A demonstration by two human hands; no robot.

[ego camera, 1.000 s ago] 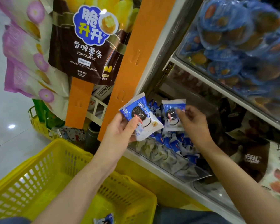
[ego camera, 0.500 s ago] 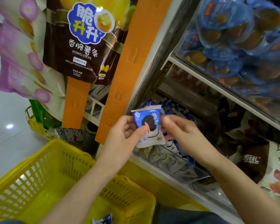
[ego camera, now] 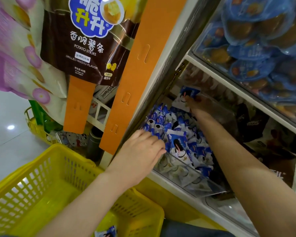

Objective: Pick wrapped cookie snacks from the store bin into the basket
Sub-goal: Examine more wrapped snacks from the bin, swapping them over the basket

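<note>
A clear store bin (ego camera: 191, 181) on the lower shelf holds a heap of blue-and-white wrapped cookie snacks (ego camera: 158, 120). My left hand (ego camera: 140, 151) hovers over the bin's near left corner, knuckles up, with a cookie packet (ego camera: 178, 147) sticking out from its curled fingers. My right hand (ego camera: 197, 106) reaches deep to the back of the bin and grips another packet (ego camera: 186, 94). The yellow basket (ego camera: 41, 177) sits below my left arm, with one packet (ego camera: 108, 232) lying in it.
An orange display strip (ego camera: 135, 79) with hanging potato-stick bags (ego camera: 85, 48) stands left of the shelf. A shelf of blue tubs (ego camera: 256, 53) lies above the bin, and dark snack bags (ego camera: 253, 127) to its right. A second yellow basket (ego camera: 32, 124) stands on the floor.
My right hand has left the packet by my left hand and reached to the back of the bin, taking a new packet. My left hand has dropped lower, still holding its packet.
</note>
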